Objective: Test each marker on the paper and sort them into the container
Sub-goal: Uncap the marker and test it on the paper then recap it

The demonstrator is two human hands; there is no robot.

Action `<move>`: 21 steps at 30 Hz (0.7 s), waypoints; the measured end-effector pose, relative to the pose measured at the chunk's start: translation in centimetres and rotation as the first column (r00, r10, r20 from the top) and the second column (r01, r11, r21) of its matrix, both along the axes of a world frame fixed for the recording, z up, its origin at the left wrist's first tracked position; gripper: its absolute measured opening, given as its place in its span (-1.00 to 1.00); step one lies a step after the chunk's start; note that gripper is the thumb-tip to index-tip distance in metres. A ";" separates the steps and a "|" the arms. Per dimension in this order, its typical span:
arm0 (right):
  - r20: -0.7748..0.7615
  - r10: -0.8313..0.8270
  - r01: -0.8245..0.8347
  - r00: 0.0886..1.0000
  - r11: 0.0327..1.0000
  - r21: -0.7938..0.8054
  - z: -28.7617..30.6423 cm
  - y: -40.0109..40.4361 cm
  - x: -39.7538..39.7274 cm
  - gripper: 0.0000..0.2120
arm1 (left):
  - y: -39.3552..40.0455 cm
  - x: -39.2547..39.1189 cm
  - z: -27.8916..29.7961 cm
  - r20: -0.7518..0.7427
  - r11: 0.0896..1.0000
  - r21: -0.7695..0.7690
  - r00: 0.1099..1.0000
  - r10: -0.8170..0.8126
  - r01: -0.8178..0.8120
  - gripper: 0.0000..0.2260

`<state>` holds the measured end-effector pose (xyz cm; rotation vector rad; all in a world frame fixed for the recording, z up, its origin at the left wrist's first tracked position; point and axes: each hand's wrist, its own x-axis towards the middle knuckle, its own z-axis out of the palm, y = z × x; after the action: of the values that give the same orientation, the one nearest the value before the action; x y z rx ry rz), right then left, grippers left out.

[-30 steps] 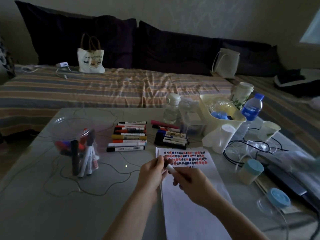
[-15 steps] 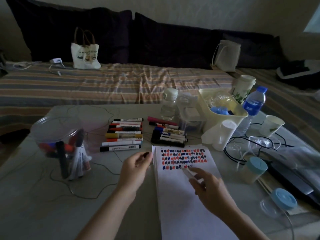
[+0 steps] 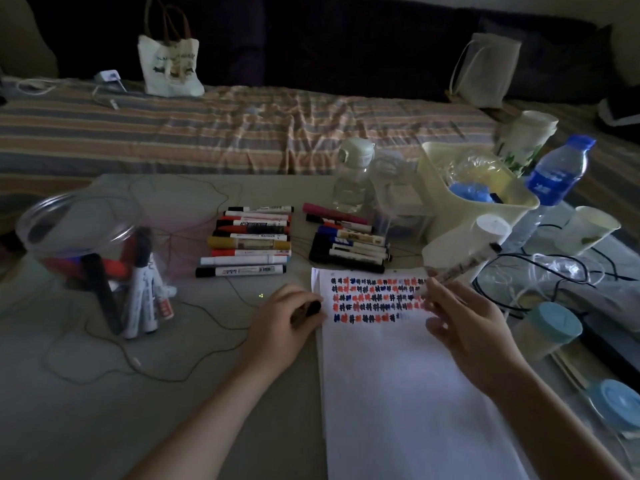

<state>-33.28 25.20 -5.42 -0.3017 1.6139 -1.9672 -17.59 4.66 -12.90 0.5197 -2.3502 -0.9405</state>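
1. The whole scene is dim and underexposed, with muted, greyish colours.
2. The white paper [image 3: 408,393] is the brightest surface, catching soft light that casts no hard shadows.
3. The dark cushions [image 3: 346,39] along the top sink into near black, with little detail left.
4. The right hand [image 3: 474,334] and the marker [image 3: 460,266] it grips are smeared by motion blur; the marker's print cannot be read.
5. Wide-angle distortion bends the bed [image 3: 242,133] and the worktop [image 3: 86,410] edges outward near the frame borders.
6. Fine grain and softness blur the right-side clutter; the clear container [image 3: 79,230] shows faint highlights on its rim.
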 end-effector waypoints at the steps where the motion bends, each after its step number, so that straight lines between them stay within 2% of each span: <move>1: -0.073 -0.032 0.037 0.997 0.997 0.069 -0.5 -0.1 -0.2 -0.77 | -0.1 -0.1 -0.1 -0.006 1.000 -0.004 1.000 -0.002 0.002 -0.77; 4: -0.315 -0.096 0.179 0.944 0.953 0.245 -1.4 -0.2 -1.1 -0.75 | -0.2 -0.3 -0.3 0.014 0.999 -0.047 1.000 -0.001 0.002 -0.73; 7: -0.484 -0.032 0.228 0.875 0.907 0.353 -2.0 -0.5 -1.9 -0.69 | -0.3 -0.3 -0.3 0.024 0.997 -0.071 1.000 0.009 -0.007 -0.71; 13: -0.545 -0.105 0.332 0.832 0.881 0.337 -4.3 -1.0 -1.5 -0.69 | -0.4 -0.4 -0.5 0.036 0.998 -0.059 0.999 0.007 -0.005 -0.70; 17: -0.586 -0.082 0.357 0.806 0.858 0.370 -4.8 -0.5 -1.8 -0.71 | -0.3 -0.4 -0.5 0.037 0.999 -0.049 0.999 0.012 -0.010 -0.71; 21: -0.611 -0.055 0.358 0.790 0.850 0.387 -4.8 -0.7 -1.7 -0.88 | -0.3 -0.3 -0.4 0.040 0.999 -0.053 0.999 0.013 -0.011 -0.72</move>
<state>-34.97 24.45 -10.23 -0.5791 2.5833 -1.6071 -17.94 4.33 -13.28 0.5353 -2.3984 -0.8679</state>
